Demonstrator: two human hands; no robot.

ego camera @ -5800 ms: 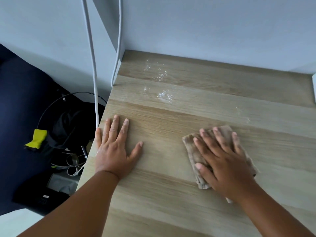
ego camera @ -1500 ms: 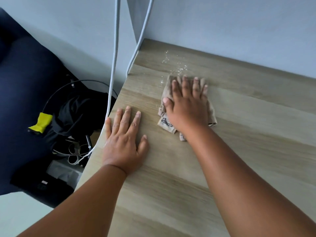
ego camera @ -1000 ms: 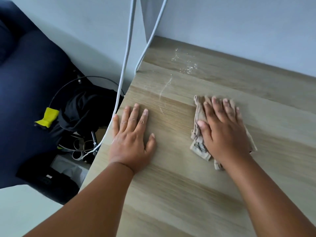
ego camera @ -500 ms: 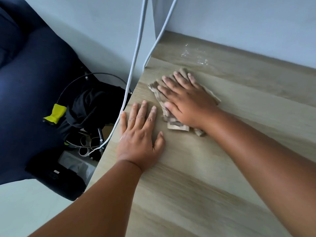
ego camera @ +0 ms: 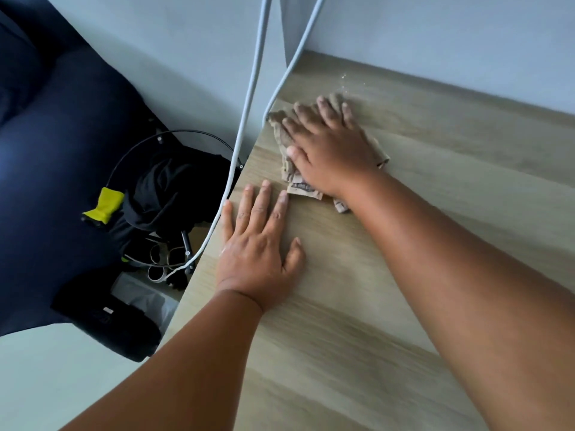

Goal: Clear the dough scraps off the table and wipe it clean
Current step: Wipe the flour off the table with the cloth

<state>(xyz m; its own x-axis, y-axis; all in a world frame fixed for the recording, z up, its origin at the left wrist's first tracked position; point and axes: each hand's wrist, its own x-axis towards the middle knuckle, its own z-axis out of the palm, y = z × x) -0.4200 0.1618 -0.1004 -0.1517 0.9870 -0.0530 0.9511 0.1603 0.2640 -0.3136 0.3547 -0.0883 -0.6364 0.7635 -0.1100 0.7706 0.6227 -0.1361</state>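
Observation:
My right hand [ego camera: 329, 147] presses a crumpled brown cloth [ego camera: 284, 163] flat on the light wooden table [ego camera: 451, 188], close to the far left corner. Its fingers lie straight over the cloth, whose edges stick out around the hand. A few white specks [ego camera: 343, 76] remain on the wood just beyond the fingertips, near the wall. My left hand [ego camera: 258, 244] rests flat on the table beside its left edge, fingers spread, a little nearer to me than the cloth.
Two white cables [ego camera: 249, 98] hang down past the table's left edge. Below on the floor lie dark bags, a yellow item [ego camera: 104, 204] and a tangle of black wire [ego camera: 168, 133]. A grey wall [ego camera: 435, 35] backs the table.
My right hand has pushed the cloth further toward the far left corner, over most of the white residue. The left hand stays flat in the same place.

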